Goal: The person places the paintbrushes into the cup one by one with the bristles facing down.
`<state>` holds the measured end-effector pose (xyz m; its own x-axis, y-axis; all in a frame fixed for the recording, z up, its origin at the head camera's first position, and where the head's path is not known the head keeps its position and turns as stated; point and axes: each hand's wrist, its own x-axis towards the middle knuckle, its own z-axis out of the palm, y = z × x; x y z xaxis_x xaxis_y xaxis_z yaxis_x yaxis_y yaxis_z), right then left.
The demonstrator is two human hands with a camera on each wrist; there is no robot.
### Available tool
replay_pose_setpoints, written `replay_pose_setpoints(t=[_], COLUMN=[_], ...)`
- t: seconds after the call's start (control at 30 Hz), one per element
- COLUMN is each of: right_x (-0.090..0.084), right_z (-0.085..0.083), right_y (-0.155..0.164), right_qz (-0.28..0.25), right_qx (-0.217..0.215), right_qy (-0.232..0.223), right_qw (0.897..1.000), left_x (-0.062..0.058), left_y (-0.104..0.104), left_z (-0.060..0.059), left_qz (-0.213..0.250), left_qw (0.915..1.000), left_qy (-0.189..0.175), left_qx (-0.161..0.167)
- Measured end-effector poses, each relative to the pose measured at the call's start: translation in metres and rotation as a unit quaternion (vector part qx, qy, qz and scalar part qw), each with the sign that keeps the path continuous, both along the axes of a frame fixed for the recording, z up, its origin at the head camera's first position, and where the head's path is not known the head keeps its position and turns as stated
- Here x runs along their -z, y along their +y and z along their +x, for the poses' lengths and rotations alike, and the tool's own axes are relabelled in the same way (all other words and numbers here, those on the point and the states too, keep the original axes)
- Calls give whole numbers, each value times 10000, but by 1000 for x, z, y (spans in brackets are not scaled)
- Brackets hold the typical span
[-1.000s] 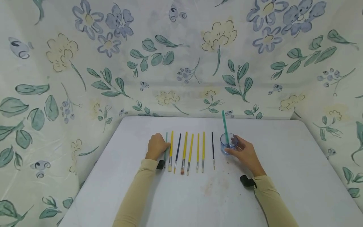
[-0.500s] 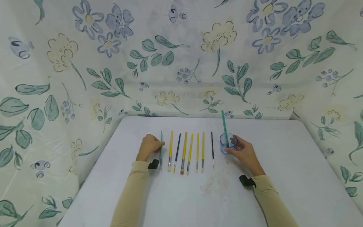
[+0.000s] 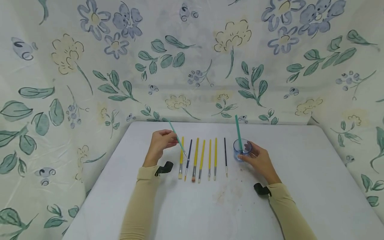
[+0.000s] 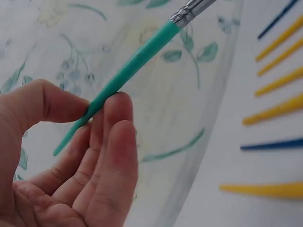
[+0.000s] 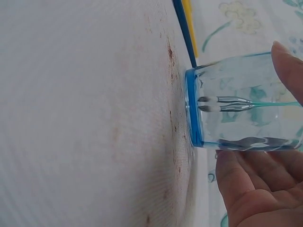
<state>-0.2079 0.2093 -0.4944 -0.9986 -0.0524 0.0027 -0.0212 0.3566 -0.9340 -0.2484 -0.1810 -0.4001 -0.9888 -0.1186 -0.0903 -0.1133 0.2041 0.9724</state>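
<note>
My left hand pinches a thin green paintbrush between thumb and fingers. In the head view its handle slants up and left, while its metal ferrule points down right over the row of brushes. My right hand holds a clear blue-tinted cup around its side, with the base on the table. Green brush handles stick up out of the cup, leaning left. Through the wall in the right wrist view, two brush heads show near the base; one could be a reflection.
Between the hands lies a row of paintbrushes, bristles toward me: several yellow ones, a dark blue one and a black one. Brownish stains mark the white table. A floral sheet hangs behind and at both sides.
My left hand drew the green paintbrush leftward from the row, then lifted it off the table and tilted it over toward the right. The right hand and cup stay in place.
</note>
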Motion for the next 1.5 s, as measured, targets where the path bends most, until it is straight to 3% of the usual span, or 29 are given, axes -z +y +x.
replay_pose_setpoints(t=[0.27,0.57,0.87,1.13,1.5], right_x=[1,2,2,3,-1], right_z=[0,-1,-4,-4,-3], right_y=[0,1,1,1,-1], right_qz=[-73,-40,49,45,44], right_qx=[-24,-88,-37,-21,42], right_qy=[77,195,92,47,-31], right_qw=[9999,9998,9999,10000,10000], left_x=[-4,-11,-18,-21,-16], left_y=[34,67,97,122,153], left_z=[1,-1,-9,-13,-21], left_qz=[765,1312,1405,1451,838], left_qw=[9946,9814,9739,9709,9718], left_qy=[527,1130,1342,1421,1674], left_qx=[466,832,1172,1266,1436])
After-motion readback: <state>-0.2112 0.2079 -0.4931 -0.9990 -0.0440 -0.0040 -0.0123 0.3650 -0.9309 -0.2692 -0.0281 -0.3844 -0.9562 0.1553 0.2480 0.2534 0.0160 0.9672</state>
